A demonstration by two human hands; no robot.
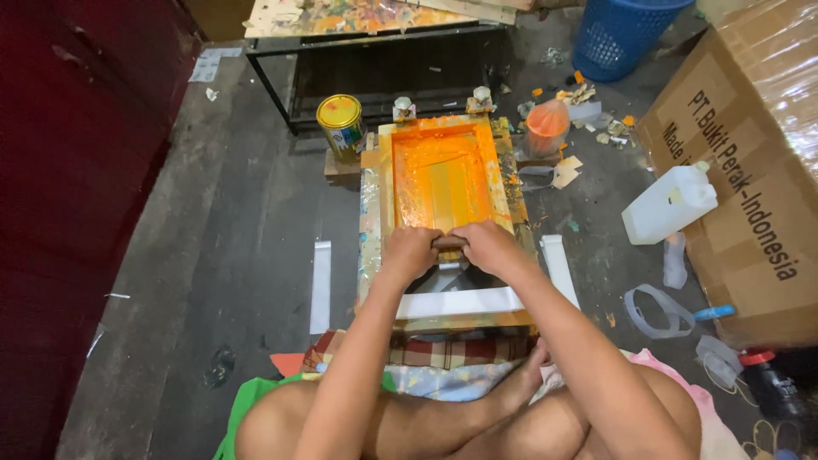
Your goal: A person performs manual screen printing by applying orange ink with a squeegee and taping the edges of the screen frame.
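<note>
From the head view: big brown cardboard box (750, 153) with dark print at right, white jug (669, 204) beside it, blue basket (622, 34) far right, yellow-lidded paint tin (340, 123) far left, left hand (411, 251) and right hand (487, 245) side by side, fingers clamped on squeegee (449, 242) atop orange-inked screen frame (443, 179) at centre.

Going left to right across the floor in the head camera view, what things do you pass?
White strip → yellow paint can → orange-inked screen frame → orange bag → white jug → cardboard box.
</note>
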